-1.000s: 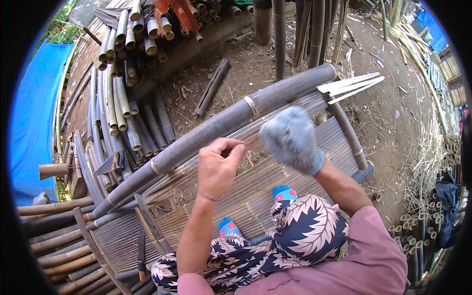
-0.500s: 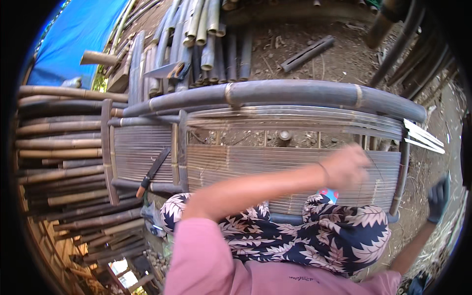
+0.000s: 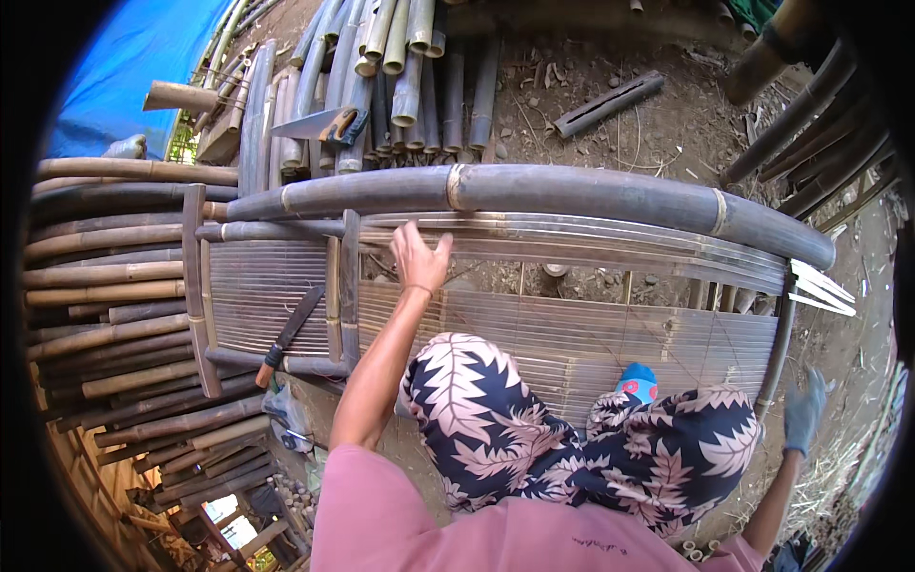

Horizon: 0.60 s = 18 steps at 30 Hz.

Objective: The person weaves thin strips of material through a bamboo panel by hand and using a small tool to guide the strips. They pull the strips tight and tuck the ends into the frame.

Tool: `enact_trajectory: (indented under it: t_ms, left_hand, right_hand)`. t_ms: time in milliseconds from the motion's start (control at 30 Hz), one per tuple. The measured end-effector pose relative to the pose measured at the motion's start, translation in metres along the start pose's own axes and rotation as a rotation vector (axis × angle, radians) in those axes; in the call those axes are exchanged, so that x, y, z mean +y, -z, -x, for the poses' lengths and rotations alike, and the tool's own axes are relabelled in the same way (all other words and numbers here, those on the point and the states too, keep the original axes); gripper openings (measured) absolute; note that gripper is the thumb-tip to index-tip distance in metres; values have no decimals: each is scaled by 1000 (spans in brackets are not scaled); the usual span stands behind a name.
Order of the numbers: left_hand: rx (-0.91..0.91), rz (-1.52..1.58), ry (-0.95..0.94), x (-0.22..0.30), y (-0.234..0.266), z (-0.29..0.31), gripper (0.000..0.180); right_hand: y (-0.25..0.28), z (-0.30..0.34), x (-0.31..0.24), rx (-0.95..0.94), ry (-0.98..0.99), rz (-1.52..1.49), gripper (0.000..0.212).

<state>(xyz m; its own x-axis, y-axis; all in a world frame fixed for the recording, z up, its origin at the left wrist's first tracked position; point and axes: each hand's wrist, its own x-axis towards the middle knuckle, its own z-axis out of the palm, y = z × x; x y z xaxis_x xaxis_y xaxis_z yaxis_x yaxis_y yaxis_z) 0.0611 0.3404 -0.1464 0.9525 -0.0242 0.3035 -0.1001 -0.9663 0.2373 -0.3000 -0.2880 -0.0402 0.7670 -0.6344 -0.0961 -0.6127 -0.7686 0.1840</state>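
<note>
My left hand [image 3: 419, 255], bare with a thin band at the wrist, reaches to the left end of the long bamboo strips [image 3: 543, 229] on a dark bamboo frame. Its fingers are stretched and its thumb stands apart; the fingertips lie at the strips. A gap with soil below separates these strips from the slatted panel [image 3: 534, 324] nearer me. My right hand [image 3: 806, 415] wears a grey glove. It hangs off the frame's right end, fingers apart, with nothing seen in it. Pale split strip ends [image 3: 822, 288] stick out beyond that end.
A machete [image 3: 291, 334] lies on the smaller slatted section at left. A handsaw [image 3: 324, 126] rests on stacked bamboo poles behind the thick bamboo rail [image 3: 572, 188]. More poles [image 3: 105, 276] are piled at left. A split bamboo piece [image 3: 610, 103] lies on the soil.
My left hand has swung from the right part of the panel to the left end of the far strips. My gloved right hand has moved slightly left and lower.
</note>
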Motion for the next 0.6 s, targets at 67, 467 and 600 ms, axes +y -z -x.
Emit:
enact_trajectory:
  t_ms: [67,467,600]
  left_hand:
    - [-260,230,-51,8,6,-18,30]
    - [-802,1947,-476,92,299,-244,26]
    - [252,1143,75,-90,373,-339,26]
  right_hand:
    - [34,-22,-99,-19,212,-317,50]
    - [255,-13,-492,-845,1216,-1636,90]
    - [286,-42,-401,-612,903,-1730,56]
